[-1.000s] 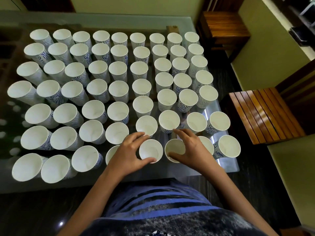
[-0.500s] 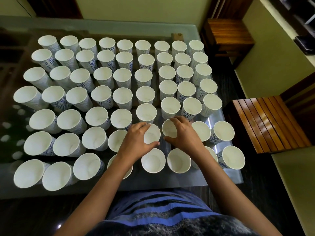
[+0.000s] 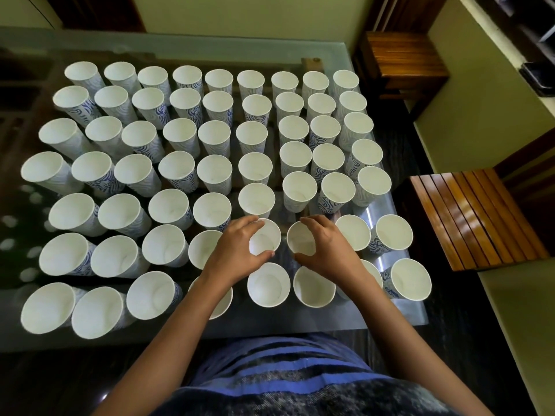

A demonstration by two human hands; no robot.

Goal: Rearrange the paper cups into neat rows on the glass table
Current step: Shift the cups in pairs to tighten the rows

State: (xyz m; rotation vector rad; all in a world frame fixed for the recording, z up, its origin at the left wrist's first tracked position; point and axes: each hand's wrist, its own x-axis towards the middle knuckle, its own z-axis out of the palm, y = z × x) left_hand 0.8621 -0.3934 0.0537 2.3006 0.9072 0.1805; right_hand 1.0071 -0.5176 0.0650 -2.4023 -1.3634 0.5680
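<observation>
- Sixty paper cups (image 3: 214, 171) stand upright on the glass counter (image 3: 300, 322) in seven rows. The four rows farthest beyond the hands hold nine each and the three nearer rows hold eight each. A few cups are partly hidden by the arms.
- The left hand (image 3: 234, 250) curls over one cup (image 3: 266, 243), with its fingers on the far rim and its thumb on the near rim.
- The right hand (image 3: 327, 250) grips the neighbouring cup (image 3: 300, 239) the same way. The two held cups sit side by side with a slim gap between them.
- In that same row, four cups stand left of the left hand and two stand right of the right hand.
- Two cups stand just nearer than the hands, between the wrists.
- Right of the right hand, off the counter, stand two wooden pieces: a slatted stool (image 3: 474, 217) and, farther off, a side table (image 3: 402, 55).
</observation>
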